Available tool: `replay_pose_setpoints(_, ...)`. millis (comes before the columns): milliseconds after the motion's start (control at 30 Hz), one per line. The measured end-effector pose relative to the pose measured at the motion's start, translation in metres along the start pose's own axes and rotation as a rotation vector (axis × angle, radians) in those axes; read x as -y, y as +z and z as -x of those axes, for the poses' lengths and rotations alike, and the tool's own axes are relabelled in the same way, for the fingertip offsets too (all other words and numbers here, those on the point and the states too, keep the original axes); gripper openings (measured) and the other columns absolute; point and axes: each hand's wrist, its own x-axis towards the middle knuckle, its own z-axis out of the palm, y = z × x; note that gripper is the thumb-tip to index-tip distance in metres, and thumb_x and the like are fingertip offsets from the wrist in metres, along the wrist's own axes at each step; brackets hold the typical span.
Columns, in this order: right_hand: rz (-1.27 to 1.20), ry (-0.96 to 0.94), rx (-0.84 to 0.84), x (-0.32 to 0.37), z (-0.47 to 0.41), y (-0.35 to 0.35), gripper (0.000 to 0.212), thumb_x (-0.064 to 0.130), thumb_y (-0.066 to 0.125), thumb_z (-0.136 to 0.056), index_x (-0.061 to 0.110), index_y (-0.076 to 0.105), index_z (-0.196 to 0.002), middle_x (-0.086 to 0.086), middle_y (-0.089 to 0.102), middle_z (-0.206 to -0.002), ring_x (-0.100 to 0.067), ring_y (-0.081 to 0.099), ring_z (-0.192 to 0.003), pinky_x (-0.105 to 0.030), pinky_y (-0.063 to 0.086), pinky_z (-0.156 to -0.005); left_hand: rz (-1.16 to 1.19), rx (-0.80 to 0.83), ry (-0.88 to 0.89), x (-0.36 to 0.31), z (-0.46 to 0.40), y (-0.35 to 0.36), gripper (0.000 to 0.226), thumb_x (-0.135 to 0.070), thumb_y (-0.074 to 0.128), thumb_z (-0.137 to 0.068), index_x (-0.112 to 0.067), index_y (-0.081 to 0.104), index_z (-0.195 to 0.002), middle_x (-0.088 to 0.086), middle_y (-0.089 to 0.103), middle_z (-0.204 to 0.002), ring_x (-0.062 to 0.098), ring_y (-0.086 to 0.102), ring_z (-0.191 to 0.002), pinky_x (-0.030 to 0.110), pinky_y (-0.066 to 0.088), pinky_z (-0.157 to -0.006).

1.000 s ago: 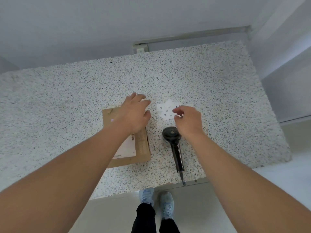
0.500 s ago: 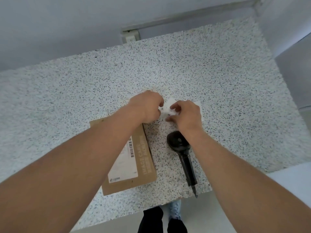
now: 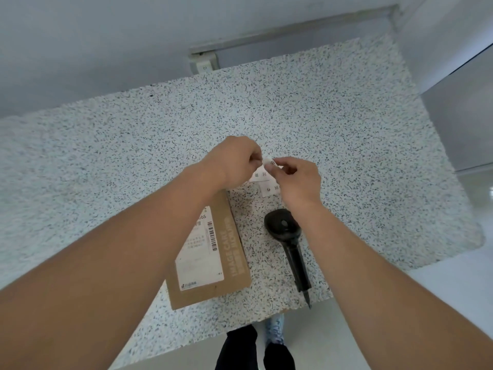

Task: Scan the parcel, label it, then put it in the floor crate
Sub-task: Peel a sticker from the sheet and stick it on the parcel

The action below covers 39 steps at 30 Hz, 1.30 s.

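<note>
While pinched: thin paper label [image 3: 267, 163].

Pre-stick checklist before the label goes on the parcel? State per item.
1. Label in hand: ok. Left hand and right hand both pinch a small white label above the counter.
2. Label peeled off its backing: cannot tell, fingers cover it.
3. Parcel within reach, face up: ok, flat on the counter with its shipping label showing.
4. Bare cardboard for the sticker: ok, the strip beside the shipping label is free.
5. Scanner out of the way: ok, lying right of the parcel, apart from it.
6. Floor crate located: cannot tell, not in view.
</note>
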Motion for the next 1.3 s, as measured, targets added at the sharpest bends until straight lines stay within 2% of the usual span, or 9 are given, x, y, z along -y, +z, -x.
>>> replay_pose_setpoints(133, -0.189, 0.045, 0.024, 0.023, 0.018, -0.007, 0.018, 0.032, 0.083, -0.087, 0.025, 0.078, -0.102, -0.005, 0.076, -0.082, -0.018, 0.072, -0.074, -0.042, 0.064, -0.083, 0.221, -0.066, 0.006, -0.009, 0.015, -0.019, 0.015, -0.025, 0.064, -0.099, -0.015, 0.075, -0.101, -0.002, 0.074, -0.096, 0.016, 0.068, -0.092, 0.032, 0.055, -0.083)
replay_pose_setpoints(300, -0.392, 0.079, 0.085, 0.062, 0.046, -0.026, 0.009, 0.025, 0.082, -0.088, 0.025, 0.075, -0.094, -0.008, 0.075, -0.086, -0.016, 0.072, -0.075, -0.029, 0.064, -0.079, 0.434, -0.13, 0.019, -0.022, 0.044, -0.042, 0.012, -0.025, 0.067, -0.098, -0.016, 0.075, -0.098, -0.007, 0.075, -0.087, -0.002, 0.068, -0.073, 0.014, 0.048, -0.063)
replay_pose_setpoints(500, -0.451, 0.036, 0.15, 0.095, 0.079, -0.05, 0.006, 0.023, 0.08, -0.089, 0.025, 0.074, -0.091, -0.002, 0.077, -0.084, -0.012, 0.072, -0.074, -0.03, 0.063, -0.081, 0.607, -0.165, 0.041, -0.041, 0.079, -0.067, 0.01, -0.021, 0.068, -0.097, -0.013, 0.075, -0.097, 0.002, 0.078, -0.088, 0.021, 0.076, -0.088, 0.047, 0.062, -0.087)
replay_pose_setpoints(633, -0.481, -0.017, 0.199, 0.11, 0.099, -0.068, 0.005, 0.022, 0.077, -0.092, 0.021, 0.075, -0.096, -0.003, 0.076, -0.087, -0.015, 0.071, -0.079, -0.029, 0.062, -0.082, 0.623, -0.205, 0.054, -0.061, 0.102, -0.077, 0.01, -0.015, 0.064, -0.1, -0.011, 0.073, -0.098, 0.003, 0.077, -0.09, 0.02, 0.076, -0.088, 0.044, 0.063, -0.087)
replay_pose_setpoints(733, -0.448, -0.056, 0.202, 0.118, 0.115, -0.082, 0.023, 0.026, 0.077, -0.093, 0.015, 0.074, -0.113, -0.004, 0.075, -0.092, -0.015, 0.07, -0.081, -0.026, 0.061, -0.079, 0.599, -0.242, 0.083, -0.078, 0.121, -0.084, 0.012, -0.016, 0.061, -0.101, -0.012, 0.072, -0.096, 0.004, 0.076, -0.09, 0.022, 0.075, -0.089, 0.043, 0.063, -0.086)
replay_pose_setpoints(900, -0.266, -0.27, 0.081, 0.13, 0.139, -0.107, 0.035, 0.038, 0.078, -0.09, 0.038, 0.067, -0.124, -0.003, 0.061, -0.117, -0.021, 0.068, -0.099, -0.036, 0.062, -0.084, 0.586, -0.301, 0.105, -0.106, 0.153, -0.098, 0.016, -0.015, 0.057, -0.103, -0.01, 0.07, -0.094, 0.006, 0.076, -0.086, 0.027, 0.074, -0.088, 0.043, 0.063, -0.084)
replay_pose_setpoints(1067, -0.169, -0.509, 0.099, 0.15, 0.161, -0.141, 0.029, 0.036, 0.074, -0.094, 0.042, 0.069, -0.122, 0.003, 0.043, -0.134, -0.009, 0.058, -0.106, -0.013, 0.05, -0.086, 0.626, -0.343, 0.115, -0.136, 0.186, -0.115, 0.019, -0.013, 0.053, -0.105, -0.001, 0.067, -0.099, 0.008, 0.074, -0.085, 0.03, 0.074, -0.092, 0.043, 0.063, -0.083)
replay_pose_setpoints(1167, -0.216, -0.569, 0.105, 0.163, 0.172, -0.158, 0.023, 0.033, 0.078, -0.091, 0.031, 0.073, -0.114, 0.0, 0.053, -0.131, -0.01, 0.059, -0.11, -0.021, 0.052, -0.092, 0.713, -0.38, 0.129, -0.154, 0.207, -0.123, 0.018, -0.011, 0.052, -0.105, -0.003, 0.064, -0.094, 0.01, 0.071, -0.082, 0.027, 0.073, -0.086, 0.043, 0.063, -0.083)
replay_pose_setpoints(1300, -0.389, -0.577, 0.221, 0.181, 0.19, -0.182, 0.02, 0.018, 0.08, -0.09, 0.016, 0.072, -0.108, 0.013, 0.074, -0.098, -0.01, 0.069, -0.08, -0.023, 0.058, -0.069, 0.911, -0.434, 0.157, -0.179, 0.235, -0.127, 0.012, -0.006, 0.056, -0.103, -0.004, 0.063, -0.094, 0.008, 0.067, -0.081, 0.025, 0.072, -0.085, 0.037, 0.063, -0.08)
